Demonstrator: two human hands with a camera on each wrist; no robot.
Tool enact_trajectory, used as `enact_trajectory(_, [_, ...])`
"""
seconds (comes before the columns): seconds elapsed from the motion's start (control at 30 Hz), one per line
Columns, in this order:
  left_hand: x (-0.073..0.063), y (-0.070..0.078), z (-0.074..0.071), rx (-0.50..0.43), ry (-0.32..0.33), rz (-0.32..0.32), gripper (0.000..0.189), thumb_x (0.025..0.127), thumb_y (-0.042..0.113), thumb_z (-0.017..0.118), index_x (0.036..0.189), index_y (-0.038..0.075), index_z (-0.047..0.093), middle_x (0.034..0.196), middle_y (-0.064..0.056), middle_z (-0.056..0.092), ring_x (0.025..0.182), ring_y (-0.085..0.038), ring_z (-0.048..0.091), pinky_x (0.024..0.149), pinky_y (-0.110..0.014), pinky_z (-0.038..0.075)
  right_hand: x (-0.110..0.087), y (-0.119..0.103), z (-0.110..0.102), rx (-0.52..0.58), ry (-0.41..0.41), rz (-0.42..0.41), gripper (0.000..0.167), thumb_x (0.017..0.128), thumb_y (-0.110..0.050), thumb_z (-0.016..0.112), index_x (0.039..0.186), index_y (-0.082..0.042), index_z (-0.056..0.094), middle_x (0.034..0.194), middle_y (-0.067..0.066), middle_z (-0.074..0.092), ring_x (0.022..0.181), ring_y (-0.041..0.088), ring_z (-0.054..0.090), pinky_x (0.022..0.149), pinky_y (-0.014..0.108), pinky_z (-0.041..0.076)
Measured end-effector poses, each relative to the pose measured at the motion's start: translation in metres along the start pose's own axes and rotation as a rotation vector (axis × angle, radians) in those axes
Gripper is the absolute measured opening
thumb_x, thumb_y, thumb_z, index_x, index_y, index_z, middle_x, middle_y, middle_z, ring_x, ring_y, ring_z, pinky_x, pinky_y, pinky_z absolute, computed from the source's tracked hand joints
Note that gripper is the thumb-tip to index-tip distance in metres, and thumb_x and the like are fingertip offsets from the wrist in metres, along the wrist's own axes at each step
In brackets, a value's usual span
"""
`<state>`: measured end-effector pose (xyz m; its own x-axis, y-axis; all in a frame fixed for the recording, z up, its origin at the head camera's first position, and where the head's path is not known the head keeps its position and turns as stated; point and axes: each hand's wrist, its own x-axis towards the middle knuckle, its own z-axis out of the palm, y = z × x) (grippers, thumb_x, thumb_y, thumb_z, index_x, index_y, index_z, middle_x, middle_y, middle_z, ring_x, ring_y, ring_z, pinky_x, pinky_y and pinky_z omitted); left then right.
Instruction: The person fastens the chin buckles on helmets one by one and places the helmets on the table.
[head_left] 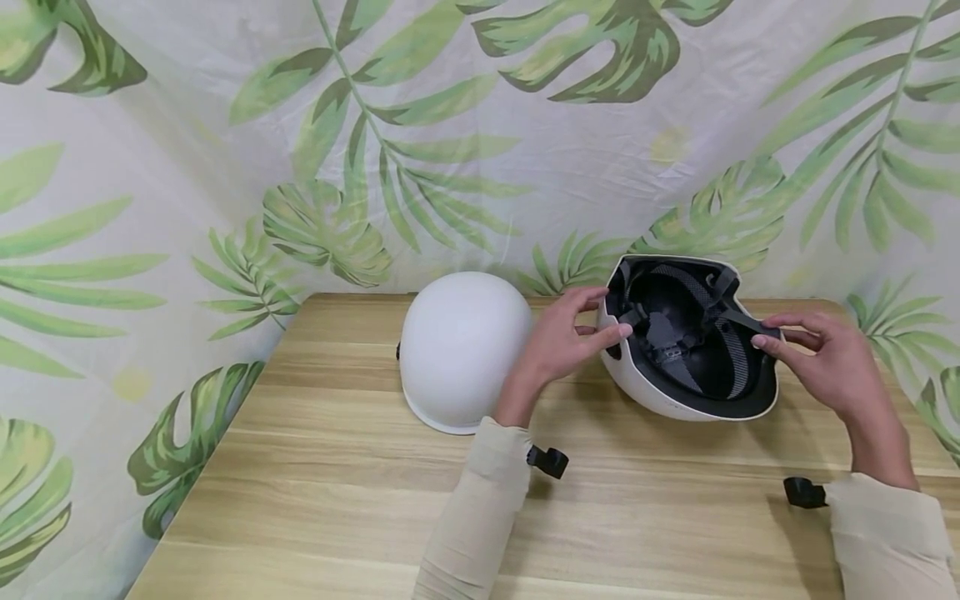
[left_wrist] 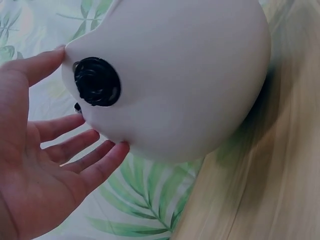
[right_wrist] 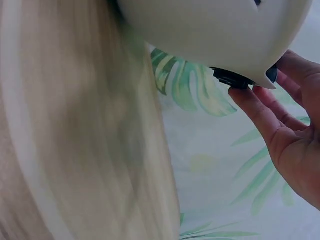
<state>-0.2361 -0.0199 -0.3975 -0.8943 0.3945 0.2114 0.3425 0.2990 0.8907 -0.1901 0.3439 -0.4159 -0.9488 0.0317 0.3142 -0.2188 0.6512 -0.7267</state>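
Note:
A white helmet (head_left: 693,367) is upside down at the right of the table, its black lining and webbing straps facing up. My left hand (head_left: 562,337) holds its left rim, thumb on the edge. In the left wrist view, those fingers (left_wrist: 107,165) reach the shell below a round black fitting (left_wrist: 97,81). On the opposite side my right hand (head_left: 825,358) pinches the rim by a dark strap end, between thumb and fingers. The right wrist view has fingertips (right_wrist: 240,95) against a black side fitting (right_wrist: 232,78).
A second white helmet (head_left: 465,346) sits dome up on the wooden table (head_left: 337,467), just left of my left hand. Behind the table hangs a leaf-print cloth (head_left: 450,125). Black straps with small mounts (head_left: 549,461) are on both wrists.

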Motion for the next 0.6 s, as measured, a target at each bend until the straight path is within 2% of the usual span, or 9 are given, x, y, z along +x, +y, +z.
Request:
enact_trajectory(0.13, [0.001, 0.001, 0.004, -0.032, 0.032, 0.018, 0.070, 0.094, 0.035, 0.083, 0.153, 0.011, 0.054, 0.153, -0.007, 0.058, 0.139, -0.021, 0.060, 0.104, -0.030, 0.059, 0.001, 0.005, 0.004, 0.018, -0.049, 0.075, 0.035, 0.095, -0.025, 0.083, 0.123, -0.007, 0.073, 0.111, -0.043, 0.053, 0.093, -0.034, 0.053, 0.070, 0.003, 0.045])
enact_trajectory(0.23, [0.001, 0.002, 0.003, -0.024, 0.050, 0.054, 0.069, 0.093, 0.030, 0.083, 0.152, 0.008, 0.056, 0.152, -0.009, 0.059, 0.140, -0.020, 0.059, 0.105, -0.030, 0.058, 0.002, 0.009, 0.005, 0.059, -0.112, 0.104, 0.036, 0.096, -0.024, 0.081, 0.128, -0.010, 0.072, 0.110, -0.045, 0.055, 0.095, -0.032, 0.055, 0.072, 0.003, 0.046])
enact_trajectory(0.4, [0.000, 0.002, -0.001, 0.031, 0.057, 0.074, 0.068, 0.092, 0.030, 0.084, 0.151, 0.009, 0.057, 0.154, -0.008, 0.058, 0.143, -0.023, 0.057, 0.105, -0.034, 0.059, 0.001, 0.018, 0.004, 0.156, -0.193, 0.051, 0.035, 0.100, -0.013, 0.075, 0.134, -0.007, 0.070, 0.114, -0.042, 0.063, 0.103, -0.027, 0.060, 0.079, 0.001, 0.047])
enact_trajectory(0.6, [0.000, 0.002, 0.001, 0.063, 0.016, 0.059, 0.069, 0.093, 0.035, 0.083, 0.153, 0.013, 0.056, 0.156, -0.005, 0.056, 0.142, -0.026, 0.056, 0.105, -0.043, 0.059, 0.001, 0.027, 0.010, 0.089, -0.109, -0.044, 0.030, 0.101, -0.008, 0.072, 0.130, -0.003, 0.072, 0.119, -0.037, 0.060, 0.103, -0.023, 0.059, 0.085, 0.000, 0.040])
